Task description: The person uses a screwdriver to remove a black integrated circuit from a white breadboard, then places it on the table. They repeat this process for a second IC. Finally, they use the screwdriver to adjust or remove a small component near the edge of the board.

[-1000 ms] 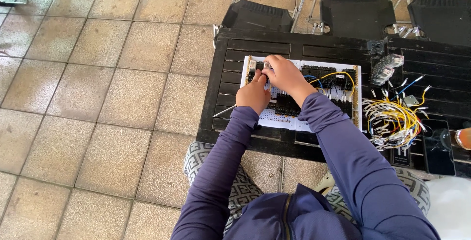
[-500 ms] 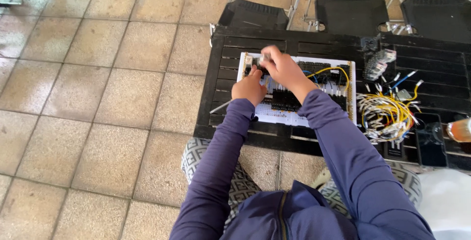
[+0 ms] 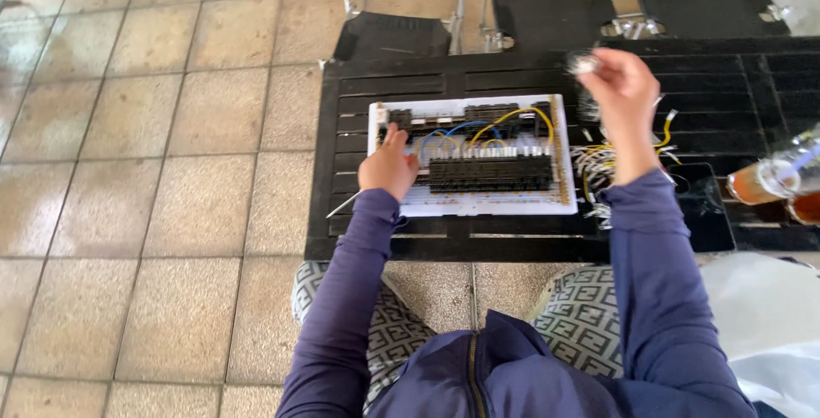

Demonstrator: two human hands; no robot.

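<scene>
Left hand rests, fingers loosely bent, on the white board; right hand pinches a small pale piece above loose wires on the desk; bottle near.

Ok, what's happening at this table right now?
A person in a purple long-sleeved top sits at a black slatted table over a white wiring board fitted with black components and yellow and blue wires. The left hand rests on the board's left end. The right hand is raised above the table to the right of the board, pinching something small and blurred that I cannot identify. A loose bundle of wires lies beside the board under that hand, and a glass bottle lies at the right edge.
</scene>
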